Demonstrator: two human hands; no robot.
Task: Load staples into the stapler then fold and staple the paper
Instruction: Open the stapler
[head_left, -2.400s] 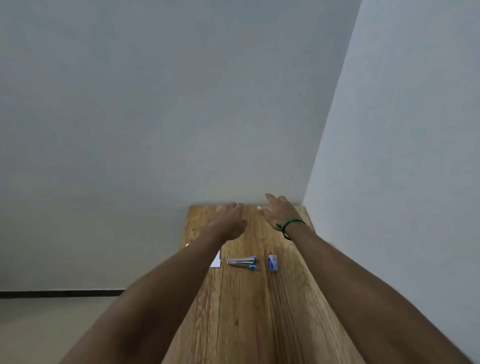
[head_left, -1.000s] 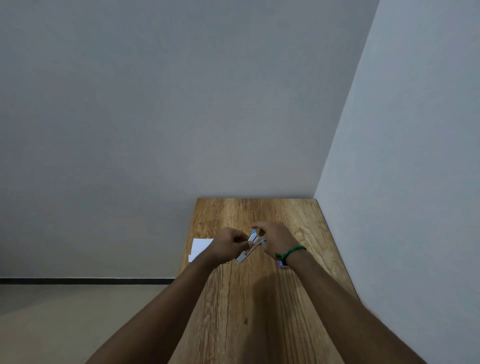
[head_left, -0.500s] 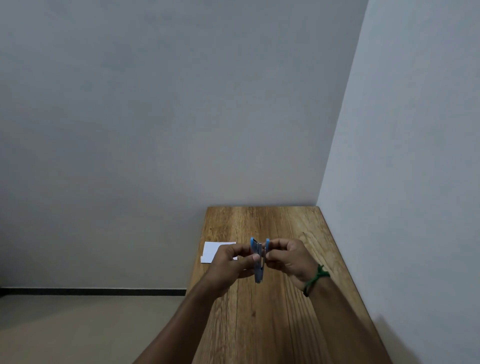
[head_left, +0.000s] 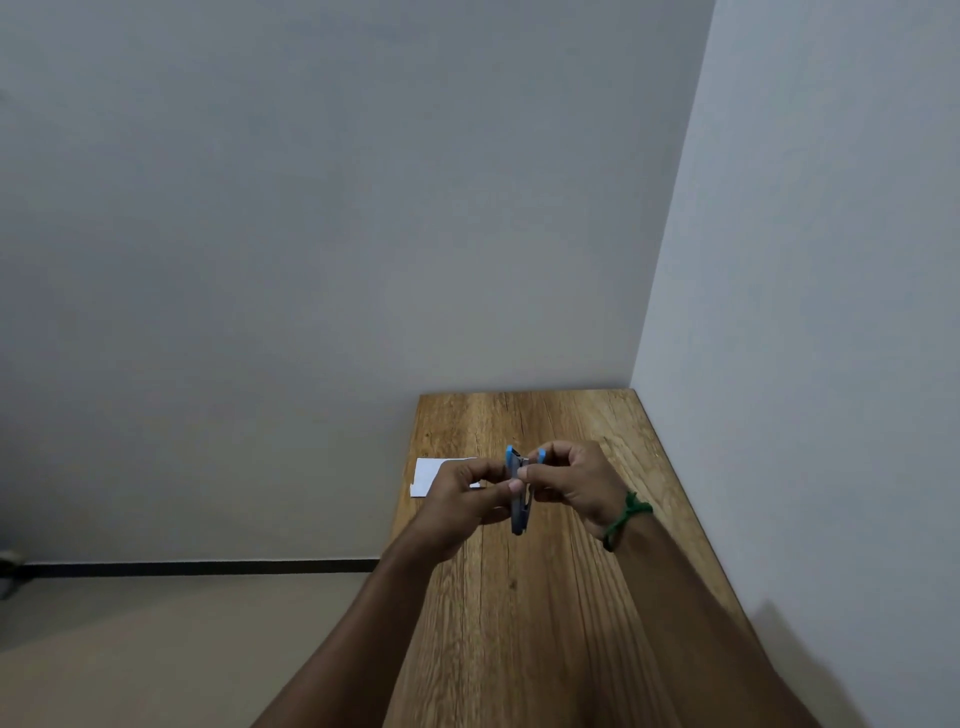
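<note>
A small grey metal stapler (head_left: 520, 499) with light-blue plastic ends stands nearly upright above the table (head_left: 540, 613), lifted clear of the wood. The left hand (head_left: 460, 501) pinches its left side, fingers (head_left: 514, 485) closed on the body; the right hand (head_left: 579, 480) grips its right side near the top, a green cord bracelet (head_left: 626, 517) on that wrist. Left of the stapler, white paper (head_left: 430, 475) lies flat at the table's left edge, overhanging slightly. The narrow wood-grain table sits in a corner of plain grey walls (head_left: 311, 208); beige floor (head_left: 130, 649) lies left of it.
</note>
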